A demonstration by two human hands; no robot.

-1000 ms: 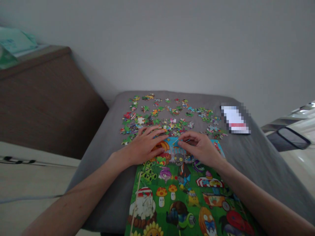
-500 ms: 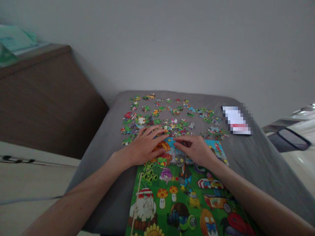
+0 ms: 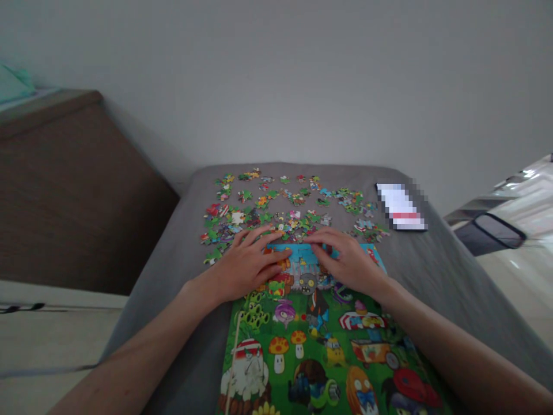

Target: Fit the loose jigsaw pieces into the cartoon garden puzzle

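A colourful cartoon jigsaw puzzle [image 3: 319, 351] with green ground and a blue top strip lies in front of me. My left hand [image 3: 248, 262] rests flat on its upper left part, fingers spread. At the far edge, my right hand [image 3: 343, 256] has its thumb and fingertips bent close together over the blue strip. Whatever is between those fingertips, if anything, is too small to make out. Loose puzzle pieces [image 3: 237, 217] are scattered just beyond both hands. Parts of the puzzle's upper corners are hidden under the hands.
The puzzle and pieces lie on a grey cloth-covered surface [image 3: 173, 242]. A phone [image 3: 401, 207] with a blurred screen lies at the right. A brown wooden cabinet [image 3: 78, 173] stands at the left, and a pale wall [image 3: 276, 86] rises behind.
The view has shifted a little, moving the scene leftward. My right fingertips have moved right along the puzzle's far edge, uncovering more of the blue strip. My left hand stays on the puzzle.
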